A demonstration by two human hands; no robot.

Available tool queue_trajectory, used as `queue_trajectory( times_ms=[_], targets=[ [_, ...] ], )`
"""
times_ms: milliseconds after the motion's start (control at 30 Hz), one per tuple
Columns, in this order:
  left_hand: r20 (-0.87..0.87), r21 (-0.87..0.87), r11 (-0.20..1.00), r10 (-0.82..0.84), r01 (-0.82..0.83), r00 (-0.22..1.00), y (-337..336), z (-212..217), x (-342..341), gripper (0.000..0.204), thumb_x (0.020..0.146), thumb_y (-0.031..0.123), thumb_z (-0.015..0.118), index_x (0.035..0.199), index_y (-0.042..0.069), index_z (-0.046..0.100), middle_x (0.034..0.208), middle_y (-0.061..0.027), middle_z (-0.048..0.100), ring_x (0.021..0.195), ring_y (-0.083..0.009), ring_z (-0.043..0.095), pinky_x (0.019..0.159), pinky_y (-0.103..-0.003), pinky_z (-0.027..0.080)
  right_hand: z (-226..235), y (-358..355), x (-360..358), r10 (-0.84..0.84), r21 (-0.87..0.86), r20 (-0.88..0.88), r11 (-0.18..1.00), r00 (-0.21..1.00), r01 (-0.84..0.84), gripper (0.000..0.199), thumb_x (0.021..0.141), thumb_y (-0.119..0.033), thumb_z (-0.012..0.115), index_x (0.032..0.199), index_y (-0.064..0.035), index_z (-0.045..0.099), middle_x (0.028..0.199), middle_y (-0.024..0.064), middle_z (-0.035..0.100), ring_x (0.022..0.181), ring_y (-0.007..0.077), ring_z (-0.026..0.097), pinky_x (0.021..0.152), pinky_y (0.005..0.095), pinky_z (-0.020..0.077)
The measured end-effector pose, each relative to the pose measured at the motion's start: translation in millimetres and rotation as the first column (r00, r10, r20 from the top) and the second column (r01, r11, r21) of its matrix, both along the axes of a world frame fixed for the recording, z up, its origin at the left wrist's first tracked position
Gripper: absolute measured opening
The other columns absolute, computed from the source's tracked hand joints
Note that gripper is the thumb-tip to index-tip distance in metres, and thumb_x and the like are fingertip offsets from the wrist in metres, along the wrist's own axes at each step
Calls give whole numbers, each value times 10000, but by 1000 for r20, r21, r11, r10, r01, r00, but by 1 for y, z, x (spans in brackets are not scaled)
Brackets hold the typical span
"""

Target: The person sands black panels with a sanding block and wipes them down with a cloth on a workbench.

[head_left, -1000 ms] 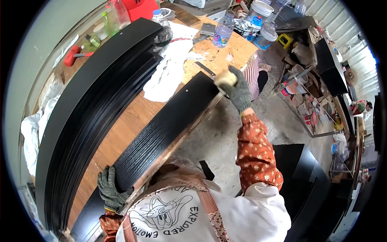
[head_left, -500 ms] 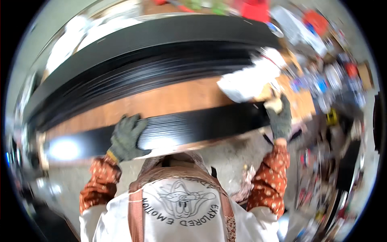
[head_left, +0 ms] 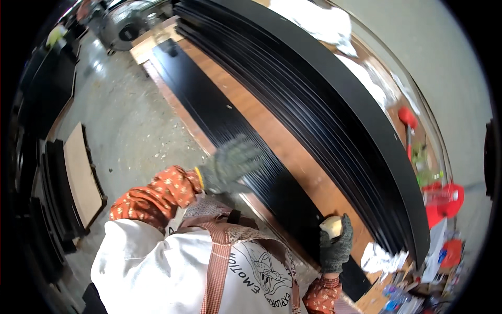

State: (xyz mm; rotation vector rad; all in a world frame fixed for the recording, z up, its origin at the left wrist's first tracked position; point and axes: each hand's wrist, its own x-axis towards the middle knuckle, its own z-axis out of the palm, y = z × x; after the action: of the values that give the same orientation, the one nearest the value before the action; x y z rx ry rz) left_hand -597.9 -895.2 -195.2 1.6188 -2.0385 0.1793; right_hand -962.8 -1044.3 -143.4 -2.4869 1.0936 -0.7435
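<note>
A long black board (head_left: 209, 107) lies slantwise on the brown tabletop (head_left: 308, 175), with fine ridges or reflections across its middle. My left hand (head_left: 234, 162), in a grey-green knitted glove with a yellow cuff, is over the middle of the board, fingers outstretched and blurred. Nothing shows in it. Toward the board's near right end, my right hand (head_left: 338, 250), gloved alike, is closed around a cream-coloured pad or block (head_left: 331, 227). Its exact kind cannot be told. Beyond the board stands a long stack of black boards (head_left: 319, 99).
White plastic wrapping (head_left: 319, 21) lies behind the stack. A crumpled white bag (head_left: 383, 260) sits by its near end, with plastic bottles (head_left: 400, 301) beyond. At left, more panels (head_left: 83, 178) lean above the concrete floor (head_left: 130, 110). A large fan (head_left: 125, 31) stands past the table's far end.
My view has swung left, so the board now runs slantwise. My left hand, earlier resting on the board, is now blurred over its middle. The right hand still holds the cream piece.
</note>
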Motion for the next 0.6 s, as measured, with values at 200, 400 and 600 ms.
queue_trajectory(
  times_ms=[200,400,600],
  targets=[
    [99,-30,902,432,-431,897,31,-10,65,643,807,504,647,1302,106,547,1402,-150,465,1334,-363,388,1140,-538,221,-7,-40,81,226,52,8,973,974,-226,643,727,-139,766,1291,2,492,1246,187,571,1122,353,573,963,407,467],
    [-140,-265,918,265,-294,954,21,-39,58,501,802,338,665,1254,137,588,1323,-111,544,1282,-315,462,1100,-533,318,20,-27,269,467,32,61,883,882,-469,682,759,-254,755,1328,-11,470,1226,187,575,1106,333,579,934,406,483],
    [-265,-348,885,225,-310,938,28,-15,38,450,823,300,594,1226,100,594,1290,-117,567,1225,-297,505,1062,-508,368,47,4,486,539,120,-138,842,831,-526,749,786,-323,718,1400,-46,391,1254,201,536,1128,352,558,956,419,471]
  ],
)
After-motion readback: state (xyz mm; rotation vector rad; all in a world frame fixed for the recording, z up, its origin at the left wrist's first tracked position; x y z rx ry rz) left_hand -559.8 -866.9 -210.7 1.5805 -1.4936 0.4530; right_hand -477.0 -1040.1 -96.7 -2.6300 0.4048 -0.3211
